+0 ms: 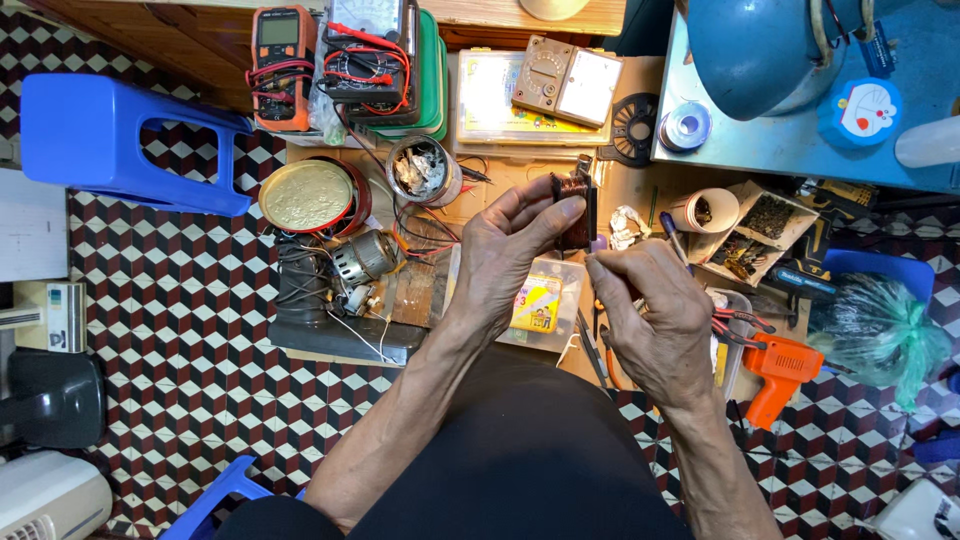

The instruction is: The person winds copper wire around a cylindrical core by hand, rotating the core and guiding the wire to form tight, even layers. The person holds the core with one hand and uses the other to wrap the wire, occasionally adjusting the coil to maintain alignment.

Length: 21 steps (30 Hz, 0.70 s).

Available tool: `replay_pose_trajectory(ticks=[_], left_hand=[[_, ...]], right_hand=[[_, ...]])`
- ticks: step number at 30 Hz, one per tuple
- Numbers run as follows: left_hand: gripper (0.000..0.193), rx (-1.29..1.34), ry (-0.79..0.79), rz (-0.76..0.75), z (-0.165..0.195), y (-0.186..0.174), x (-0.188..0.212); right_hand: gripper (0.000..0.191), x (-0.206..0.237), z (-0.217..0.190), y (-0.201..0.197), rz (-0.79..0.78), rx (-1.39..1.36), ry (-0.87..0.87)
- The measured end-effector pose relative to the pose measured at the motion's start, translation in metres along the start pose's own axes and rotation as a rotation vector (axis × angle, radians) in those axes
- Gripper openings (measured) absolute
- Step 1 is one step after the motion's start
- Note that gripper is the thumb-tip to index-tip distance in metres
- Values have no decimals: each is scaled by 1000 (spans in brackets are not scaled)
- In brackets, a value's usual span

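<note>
**Two hands hold a small coil over a crowded work spot**

A yellow and red label (537, 303) sits on a clear plastic box (550, 300), just under the left wrist. At 12 o'clock lies a flat clear case (490, 95) with a yellow sheet inside. A round blue lid with a cartoon cat face (861, 112) is at 2 o'clock on the blue table (790, 150).

The left hand (505, 255) is curled around a small dark coil block (577, 205) with copper wire on it. Its thumb and fingers pinch the block from two sides. The block is in the middle, a bit toward 12 o'clock, up above the floor. The right hand (655, 315) is just beside it, at 4 o'clock from the block. Its thumb and first finger are pressed together at the tips. I cannot tell what they pinch; it is too small to see.

An orange drill-shaped tool (780, 370) lies at 3 o'clock. A small motor (362, 258) and a gold round lid (307, 196) are at 9 to 10 o'clock. Two meters with red wires (330, 60) are at 11 o'clock. A blue stool (110, 135) stands far left. The tiled floor (180, 300) at 9 o'clock has open room. Things crowd the other sides.
</note>
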State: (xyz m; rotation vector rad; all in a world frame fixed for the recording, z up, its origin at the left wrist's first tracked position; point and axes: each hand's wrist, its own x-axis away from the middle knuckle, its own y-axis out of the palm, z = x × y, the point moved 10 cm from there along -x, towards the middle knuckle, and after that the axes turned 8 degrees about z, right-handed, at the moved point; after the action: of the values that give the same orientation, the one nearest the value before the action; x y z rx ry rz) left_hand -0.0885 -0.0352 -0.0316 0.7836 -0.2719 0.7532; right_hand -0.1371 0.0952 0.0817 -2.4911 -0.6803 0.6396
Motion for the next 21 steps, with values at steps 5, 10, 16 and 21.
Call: replay_pose_trajectory(ticks=[5,10,16,21], left_hand=[[41,26,16,10,7,1,1],[40,-18,42,-15,12,8,3],[42,-52,55,-21,20,6,4],[45,-65,49,-58,23,9,7]], right_hand=[[7,12,14,2,-10,-6,75],[8,16,24,6,-15,-39,108],[8,21,31,14,-30,-90,126],[8,23,36,18,-37,-129,150]])
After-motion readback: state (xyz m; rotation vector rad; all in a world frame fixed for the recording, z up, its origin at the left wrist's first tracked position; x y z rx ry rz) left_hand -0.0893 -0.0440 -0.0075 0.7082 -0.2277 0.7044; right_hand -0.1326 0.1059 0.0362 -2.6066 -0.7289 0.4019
